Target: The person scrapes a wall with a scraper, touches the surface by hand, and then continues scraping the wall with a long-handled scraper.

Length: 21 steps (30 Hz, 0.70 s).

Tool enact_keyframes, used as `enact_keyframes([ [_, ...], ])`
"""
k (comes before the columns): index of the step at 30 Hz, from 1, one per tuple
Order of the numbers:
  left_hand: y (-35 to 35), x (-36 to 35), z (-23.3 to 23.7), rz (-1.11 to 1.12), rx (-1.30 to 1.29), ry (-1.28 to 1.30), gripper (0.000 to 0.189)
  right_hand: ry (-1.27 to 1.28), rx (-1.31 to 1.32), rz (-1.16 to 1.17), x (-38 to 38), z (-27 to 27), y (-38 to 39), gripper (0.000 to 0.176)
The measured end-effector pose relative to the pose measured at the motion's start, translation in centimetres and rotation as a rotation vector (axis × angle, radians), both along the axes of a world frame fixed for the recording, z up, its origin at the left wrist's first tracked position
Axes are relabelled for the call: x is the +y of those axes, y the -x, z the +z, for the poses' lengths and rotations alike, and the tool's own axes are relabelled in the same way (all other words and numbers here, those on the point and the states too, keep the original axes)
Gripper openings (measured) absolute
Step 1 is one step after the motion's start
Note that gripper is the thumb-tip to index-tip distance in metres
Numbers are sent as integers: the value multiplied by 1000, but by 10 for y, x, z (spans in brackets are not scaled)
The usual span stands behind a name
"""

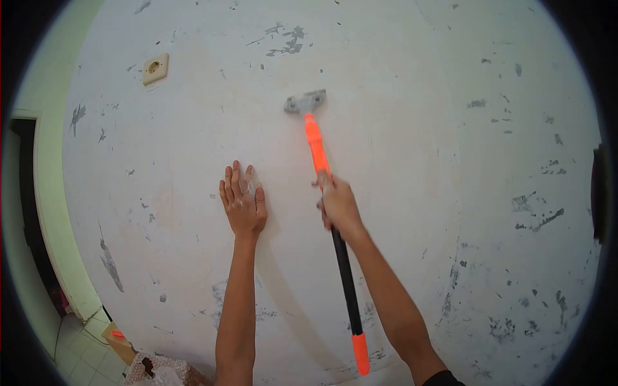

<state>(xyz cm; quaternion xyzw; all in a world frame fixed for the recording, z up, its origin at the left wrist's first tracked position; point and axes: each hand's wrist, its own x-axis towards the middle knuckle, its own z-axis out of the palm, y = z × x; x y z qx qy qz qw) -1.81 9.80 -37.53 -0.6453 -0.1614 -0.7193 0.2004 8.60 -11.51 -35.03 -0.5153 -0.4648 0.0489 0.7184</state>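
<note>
My right hand (pixel 339 204) is wrapped round the handle of a long scraper (pixel 348 283), orange at both ends and black in the middle. Its grey metal head (pixel 305 102) lies against the white wall (pixel 399 128), up and slightly left of that hand. To the left, my left hand (pixel 243 202) rests on the wall with fingers stretched out and whitish dust on it. Grey patches (pixel 288 42) mark the wall where the white coat is gone.
A cream power socket (pixel 155 69) sits on the wall at upper left. At lower left are a bubble-wrapped item (pixel 168 370), a wooden piece (pixel 119 344) with something orange on it, and a tiled floor (pixel 82 355). A dark doorway (pixel 35 212) stands at far left.
</note>
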Motion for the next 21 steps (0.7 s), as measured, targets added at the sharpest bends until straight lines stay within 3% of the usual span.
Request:
enact_keyframes([
  [4,0,0,1,-2,4,8,51,-33,71,47,-5,62,5,54],
  [8,2,-3,1,13,11,-5,49,-20,67,-4,0,49,7,53],
  [17,0,-3,0,18,0,-11,50,46,136,-4,-34,-139,-10,49],
  [21,-1,-3,0,34,5,-19,50,22,213,-46,-54,-177,-36,48],
])
